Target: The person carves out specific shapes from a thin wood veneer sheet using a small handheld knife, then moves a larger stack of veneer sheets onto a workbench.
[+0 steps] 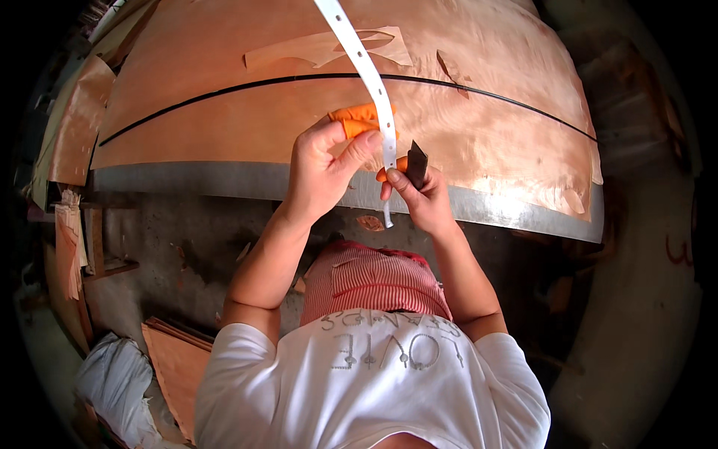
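A white paper tape (364,63) with a row of small holes runs down from the top of the view over the work surface. My left hand (323,168), orange covers on some fingertips, pinches this tape between thumb and fingers. Lower down, my right hand (428,200) grips the same tape near its loose end, which dangles past the table's front edge. A dark flat blade (417,163) sticks up from the right hand's fingers; its lower part is hidden there. Beneath both hands lies a wide sheet of reddish-brown veneer (217,131).
A thin black strip (262,84) crosses the veneer from side to side. Behind it lies a torn veneer offcut (292,56). A grey metal edge (187,176) borders the table front. At left are veneer sheets (81,123), stacked boards (176,367) and a pale bag (120,382).
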Demonstrator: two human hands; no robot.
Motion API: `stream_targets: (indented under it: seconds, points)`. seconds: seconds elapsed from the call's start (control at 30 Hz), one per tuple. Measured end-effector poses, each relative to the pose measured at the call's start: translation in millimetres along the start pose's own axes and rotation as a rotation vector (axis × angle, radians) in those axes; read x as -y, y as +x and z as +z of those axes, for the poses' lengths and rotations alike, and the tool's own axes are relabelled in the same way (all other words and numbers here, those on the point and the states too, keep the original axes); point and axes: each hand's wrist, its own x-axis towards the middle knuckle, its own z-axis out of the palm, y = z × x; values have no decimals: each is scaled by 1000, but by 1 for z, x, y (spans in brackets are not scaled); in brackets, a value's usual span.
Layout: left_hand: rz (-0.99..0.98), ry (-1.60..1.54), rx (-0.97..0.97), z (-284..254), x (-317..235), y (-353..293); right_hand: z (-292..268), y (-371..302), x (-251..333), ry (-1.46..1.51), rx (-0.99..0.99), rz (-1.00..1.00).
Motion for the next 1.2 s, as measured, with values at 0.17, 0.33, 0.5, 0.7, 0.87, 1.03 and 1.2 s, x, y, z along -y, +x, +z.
stream_targets:
  seconds: [0.17, 0.33, 0.5, 0.7, 0.87, 1.03, 1.2]
  points:
    - [106, -86, -128, 3, 3, 7, -3, -3, 1, 69, -4, 90]
    - [53, -36, -128, 14, 7, 3, -1, 3, 1, 21, 2, 86]
    - [-2, -102, -106, 10, 7, -2, -2, 4, 1, 201, 10, 199]
    - [174, -439, -403, -26, 8, 14, -11, 0, -27, 562, -188, 336]
    - [-94, -591, -438, -65, 21, 18, -39, -35, -20, 405, -160, 421]
    - [-440, -912, -447, -106, 81, -7, -78, -72, -13, 270, -58, 371]
    - [-418, 92, -398, -101, 173, -53, -95, -91, 8, 241, -166, 238]
